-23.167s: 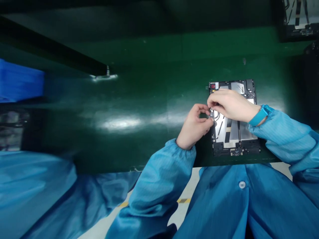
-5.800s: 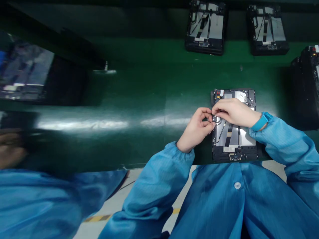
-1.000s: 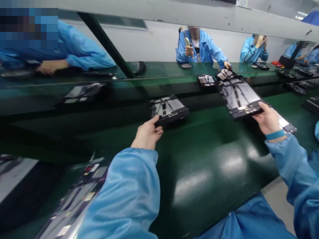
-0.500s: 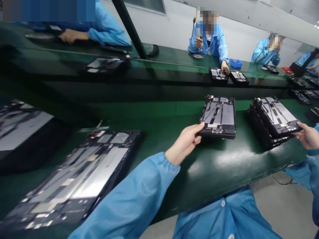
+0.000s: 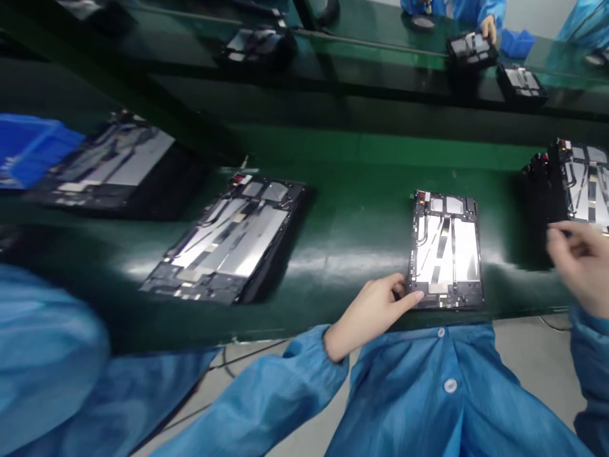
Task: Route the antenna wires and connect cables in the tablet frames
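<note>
Since half a second ago, the rectangular black-framed device with silver panels and dark flat cables [image 5: 446,251], gripped by the left hand [image 5: 380,311], has come down and toward the person, and now lies flat beside the front edge of the green glossy counter [image 5: 356,219]. Right hand [image 5: 583,260] has let go of the topmost unit of the black stack of similar devices [image 5: 542,197] at the right. View has also tipped downward, bringing a blue plastic bin [image 5: 35,149] into sight at the left.

Containers: contents of that bin are blurred. A small blue plastic tray [image 5: 517,43] stands on the far counter [image 5: 371,47]; its contents cannot be made out.

Position of device: between the two hands, face up, its lower edge along the counter's front edge. Left thumb presses on its lower left corner, fingers at the side. Right hand, blurred and half curled, is before the stack, well apart from the device; contact with the stack cannot be determined.

Further left, a second black-and-silver unit [image 5: 228,235] lies aslant toward the front edge. On the far counter, a co-worker's hand [image 5: 488,28] touches another device [image 5: 472,49].
</note>
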{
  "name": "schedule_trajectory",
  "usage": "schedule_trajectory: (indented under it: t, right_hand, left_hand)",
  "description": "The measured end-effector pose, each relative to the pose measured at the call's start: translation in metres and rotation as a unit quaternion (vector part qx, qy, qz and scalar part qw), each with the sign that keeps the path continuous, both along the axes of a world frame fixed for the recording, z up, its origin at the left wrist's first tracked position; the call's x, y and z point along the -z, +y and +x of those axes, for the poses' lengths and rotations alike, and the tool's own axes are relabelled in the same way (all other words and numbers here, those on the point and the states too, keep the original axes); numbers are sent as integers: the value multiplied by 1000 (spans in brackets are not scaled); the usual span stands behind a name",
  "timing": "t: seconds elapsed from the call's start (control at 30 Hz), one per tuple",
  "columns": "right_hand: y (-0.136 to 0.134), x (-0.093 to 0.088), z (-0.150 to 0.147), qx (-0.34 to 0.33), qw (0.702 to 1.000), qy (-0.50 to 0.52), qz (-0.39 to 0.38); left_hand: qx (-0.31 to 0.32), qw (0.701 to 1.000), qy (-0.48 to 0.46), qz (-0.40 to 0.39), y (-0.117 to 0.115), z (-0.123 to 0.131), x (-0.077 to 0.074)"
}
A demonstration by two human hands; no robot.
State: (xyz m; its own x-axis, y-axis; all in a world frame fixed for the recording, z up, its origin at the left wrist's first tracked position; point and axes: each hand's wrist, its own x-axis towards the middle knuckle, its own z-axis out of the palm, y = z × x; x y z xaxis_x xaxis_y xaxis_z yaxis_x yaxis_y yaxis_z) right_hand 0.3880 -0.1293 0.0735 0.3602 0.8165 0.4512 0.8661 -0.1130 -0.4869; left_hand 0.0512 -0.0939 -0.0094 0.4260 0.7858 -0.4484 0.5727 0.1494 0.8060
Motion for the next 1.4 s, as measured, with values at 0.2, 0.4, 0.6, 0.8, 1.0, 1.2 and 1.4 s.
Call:
schedule_trajectory:
  t: [0.2,0.4,0.6,0.8,1.0,1.2,1.4]
  right_hand:
    - [88,61,-65,-203,975,13,-91]
    - [153,83,-96,-92,979,-87,-159]
    - [175,84,-112,-138,966,-31,-216]
    - [161,82,-108,-161,977,17,-138]
    - [122,82,-103,-213,971,-12,-111]
    - [101,86,-98,-281,955,18,-99]
    - [96,97,-95,-327,936,102,-83]
  left_hand:
    - [41,935,247,250,38,27,-30]
    - [111,892,336,281,81,82,-39]
    - [141,893,336,263,94,82,-41]
    - [-28,921,295,254,88,30,-26]
    - [-98,946,187,247,89,16,8]
    - [-83,980,-71,165,117,29,16]
    - [-35,987,-157,-4,140,17,10]
